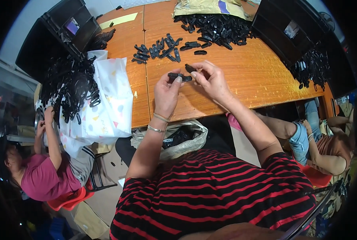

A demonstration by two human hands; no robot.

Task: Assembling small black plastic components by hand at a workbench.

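Black, plastic-looking pieces fill both sets of fingers: the left fingers (pixel 178 79) pinch one elongated piece (pixel 173 75) between thumb and forefinger, and the right fingers (pixel 207 69) grip another, shorter-looking piece (pixel 190 68) just above its far end; whether the two touch is too small to tell. Both held pieces are over the near part of the bench (pixel 242 84), and they look like separate parts, so this pair seems unfinished. Just beyond the left fingers, a loose group of pieces (pixel 156 50) lies in rough rows and may be the part dealt with, though that cannot be confirmed; beyond the right fingers spreads a much larger heap (pixel 222 30), which suggests plenty is left. Behind that heap, farthest from the fingers, a tan sack (pixel 210 7) lies on its side, its contents hidden. Nearer than the fingers, below the bench edge, an open whitish sack (pixel 202 129) holds dark items too shadowed to make out. Well to the right of the fingers, a black bin (pixel 278 30) has more black pieces massed at its lower edge; well to the left, another black bin (pixel 34 52) stands behind a tangled pile (pixel 72 82) on a patterned white sheet (pixel 118 92).
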